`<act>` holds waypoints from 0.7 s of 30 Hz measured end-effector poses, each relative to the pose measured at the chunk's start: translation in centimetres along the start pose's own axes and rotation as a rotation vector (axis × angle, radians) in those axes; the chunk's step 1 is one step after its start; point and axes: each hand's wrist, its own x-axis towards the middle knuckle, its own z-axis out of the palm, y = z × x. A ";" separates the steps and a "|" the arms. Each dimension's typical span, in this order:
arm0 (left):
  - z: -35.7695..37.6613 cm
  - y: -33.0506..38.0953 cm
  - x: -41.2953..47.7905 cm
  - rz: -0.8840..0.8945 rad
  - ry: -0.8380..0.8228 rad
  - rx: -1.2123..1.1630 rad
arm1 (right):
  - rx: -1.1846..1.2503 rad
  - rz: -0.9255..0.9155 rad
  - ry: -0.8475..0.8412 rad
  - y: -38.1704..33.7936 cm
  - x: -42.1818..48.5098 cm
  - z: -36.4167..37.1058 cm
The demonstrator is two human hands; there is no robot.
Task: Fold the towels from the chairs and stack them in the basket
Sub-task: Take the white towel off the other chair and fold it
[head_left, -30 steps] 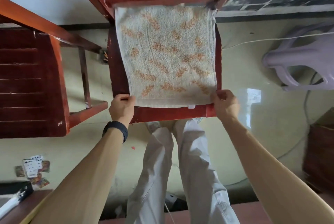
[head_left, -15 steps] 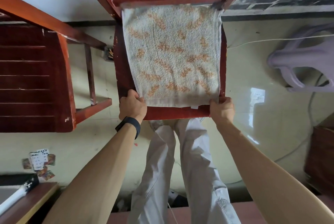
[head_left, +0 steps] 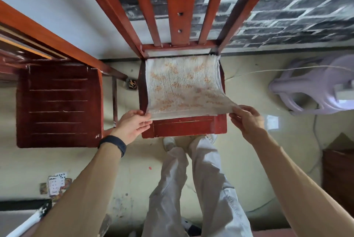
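The towel [head_left: 182, 87], white with orange marks, lies on the chair seat [head_left: 183, 126], its far edge against the backrest. Its near edge is raised off the wood between both hands. The left hand [head_left: 134, 124] pinches the near-left corner, thumb on top. The right hand [head_left: 247, 120] pinches the near-right corner, held higher. Gripping both corners likely keeps the edge straight for a clean fold forward. Left of the left hand stands another chair [head_left: 57, 102]; beyond the right hand, a purple stool [head_left: 310, 91]. No basket shows.
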 end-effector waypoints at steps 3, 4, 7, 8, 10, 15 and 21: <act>-0.1 3.9 -5.7 0.065 -0.055 -0.018 | 0.077 -0.118 -0.001 -5.0 -5.6 0.0; -0.1 5.1 -7.4 0.092 -0.072 -0.019 | 0.093 -0.167 0.004 -6.5 -7.6 -0.1; -0.6 8.4 -12.7 0.160 -0.076 0.099 | 0.089 -0.251 0.012 -9.4 -12.7 -0.6; -0.6 9.1 -14.3 0.189 -0.058 0.183 | 0.055 -0.254 0.001 -9.8 -14.2 -0.7; -0.3 10.1 -16.8 0.234 -0.014 0.337 | -0.087 -0.286 -0.002 -9.9 -15.9 -0.9; -0.8 11.8 -21.9 0.435 0.017 0.727 | -0.452 -0.521 -0.035 -11.5 -20.2 -1.8; -1.9 12.0 -25.0 0.969 0.338 1.190 | -1.042 -1.197 0.038 -13.7 -22.8 -2.6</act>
